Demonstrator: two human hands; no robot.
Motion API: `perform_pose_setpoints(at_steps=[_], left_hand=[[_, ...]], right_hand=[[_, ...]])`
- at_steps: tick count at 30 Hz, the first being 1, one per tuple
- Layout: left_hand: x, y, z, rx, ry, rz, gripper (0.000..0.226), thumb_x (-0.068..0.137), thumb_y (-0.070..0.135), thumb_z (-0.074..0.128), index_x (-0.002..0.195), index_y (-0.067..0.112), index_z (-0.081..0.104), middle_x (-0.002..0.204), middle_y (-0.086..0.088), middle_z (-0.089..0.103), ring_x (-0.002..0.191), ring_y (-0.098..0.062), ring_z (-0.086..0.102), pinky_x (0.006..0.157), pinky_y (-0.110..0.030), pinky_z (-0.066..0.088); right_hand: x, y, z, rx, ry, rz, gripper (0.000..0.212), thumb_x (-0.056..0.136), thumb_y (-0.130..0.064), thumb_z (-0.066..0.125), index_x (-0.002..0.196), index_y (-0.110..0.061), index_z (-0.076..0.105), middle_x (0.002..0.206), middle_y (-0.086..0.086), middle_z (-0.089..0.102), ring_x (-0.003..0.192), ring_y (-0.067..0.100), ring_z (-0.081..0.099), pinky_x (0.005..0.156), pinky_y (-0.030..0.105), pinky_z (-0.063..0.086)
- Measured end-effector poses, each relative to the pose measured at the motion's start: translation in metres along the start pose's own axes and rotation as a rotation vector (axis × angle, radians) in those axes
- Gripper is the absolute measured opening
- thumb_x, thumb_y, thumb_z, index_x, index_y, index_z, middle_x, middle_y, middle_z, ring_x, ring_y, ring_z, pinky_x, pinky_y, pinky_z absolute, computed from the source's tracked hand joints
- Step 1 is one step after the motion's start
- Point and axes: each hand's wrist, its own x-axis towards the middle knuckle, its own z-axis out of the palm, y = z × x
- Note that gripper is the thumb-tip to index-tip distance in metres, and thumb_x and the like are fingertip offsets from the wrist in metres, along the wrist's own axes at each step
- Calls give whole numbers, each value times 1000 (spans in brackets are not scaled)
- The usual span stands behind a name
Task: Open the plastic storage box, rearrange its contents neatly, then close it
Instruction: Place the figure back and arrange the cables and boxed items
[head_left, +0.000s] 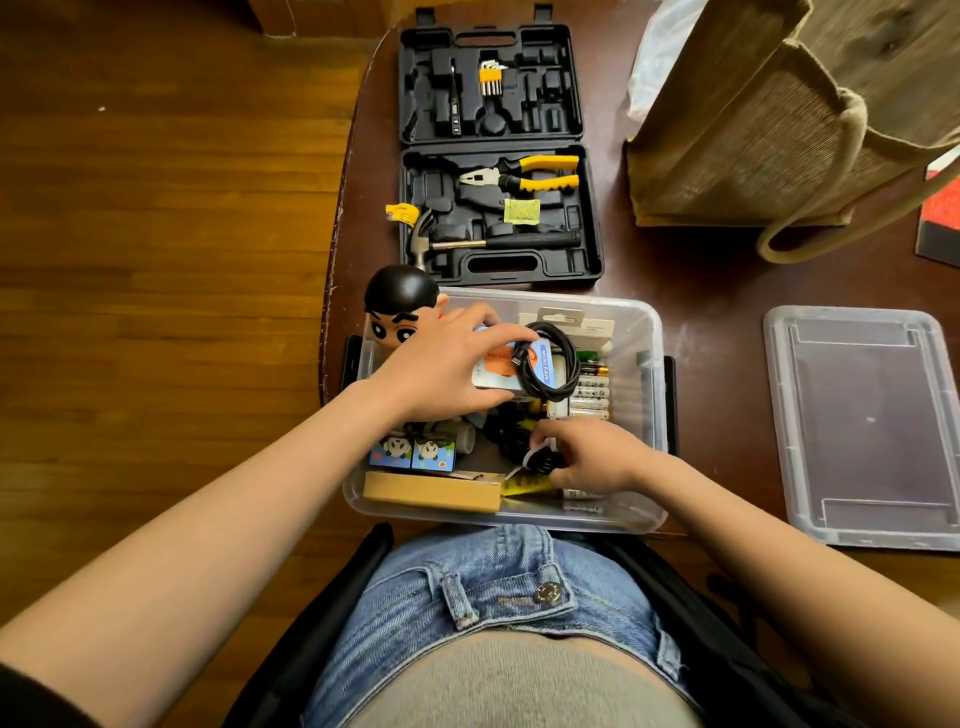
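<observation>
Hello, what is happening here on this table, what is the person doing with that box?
A person is sorting the contents of a clear plastic storage box that stands open on the table. Its lid lies off to the right. The left hand grips a mini fan box with a coiled black cable on it. The right hand holds a small black item low in the box; I cannot tell what it is. Behind it lies an open black tool case.

Bare forearms, grey top (524, 686), blue denim shorts (498, 587) (metal button)
</observation>
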Motion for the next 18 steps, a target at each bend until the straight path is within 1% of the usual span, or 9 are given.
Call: perform_pose_setpoints(at_steps=[4, 7, 8, 9, 11, 13, 14, 16, 18], left_hand=[[1, 0, 0, -20, -3, -6, 60, 81, 49, 65, 135, 43, 41, 111, 6, 47, 100, -10, 42, 107, -45, 17], [1, 0, -1, -45, -11, -11, 60, 81, 49, 65, 136, 42, 41, 112, 6, 47, 101, -10, 41, 108, -44, 15], [2, 0, -2, -54, -14, -12, 61, 81, 49, 65, 136, 42, 41, 112, 6, 47, 102, -10, 42, 108, -43, 15], [2, 0, -2, -60, -16, -12, 61, 81, 49, 65, 136, 42, 41, 112, 7, 47, 102, -9, 42, 107, -42, 15], [2, 0, -2, -62, -19, -10, 60, 81, 51, 64, 136, 42, 41, 110, 9, 46, 101, -8, 43, 106, -43, 16], [2, 0, -2, -61, -23, -12, 60, 81, 52, 64, 136, 43, 41, 107, 11, 44, 99, -6, 42, 108, -45, 15], [2, -1, -2, -65, -25, -14, 60, 81, 52, 64, 136, 43, 41, 106, 12, 43, 98, -4, 41, 109, -46, 14], [2, 0, -4, -75, -30, -15, 60, 80, 51, 64, 135, 42, 42, 107, 11, 44, 98, -5, 42, 109, -45, 15], [2, 1, -6, -97, -30, -15, 59, 80, 49, 66, 134, 40, 45, 110, 7, 48, 97, -10, 45, 105, -44, 22]], right_hand=[[0, 1, -7, 231, -27, 72, 35, 79, -16, 64, 113, -21, 58, 79, -4, 49, 73, 17, 49, 68, 29, 41], [1, -2, -12, 378, -132, 108, 35, 84, -7, 56, 117, -18, 59, 81, -3, 50, 67, 16, 52, 62, 24, 47], [1, -3, -13, 361, -158, 110, 38, 85, -6, 53, 120, -18, 58, 86, -4, 52, 69, 16, 56, 62, 22, 49], [1, -4, -13, 309, -176, 104, 41, 85, -5, 52, 124, -19, 57, 93, -3, 55, 77, 17, 59, 67, 23, 49], [0, -8, -11, 186, -227, 73, 51, 85, -3, 48, 131, -25, 53, 114, 2, 60, 101, 20, 59, 84, 27, 47], [-2, -15, -9, 67, -257, 46, 54, 86, -6, 45, 133, -31, 51, 121, 1, 62, 108, 19, 57, 86, 26, 44], [-2, -19, -10, -15, -209, 40, 50, 86, -11, 46, 129, -34, 56, 117, 0, 65, 105, 20, 58, 82, 26, 45], [5, -28, -12, -149, -28, 37, 35, 87, -22, 48, 114, -34, 67, 105, -1, 69, 97, 22, 61, 71, 27, 45], [16, -39, -10, -83, 38, 41, 28, 87, -26, 50, 107, -27, 70, 103, 2, 69, 94, 25, 62, 73, 29, 48]])
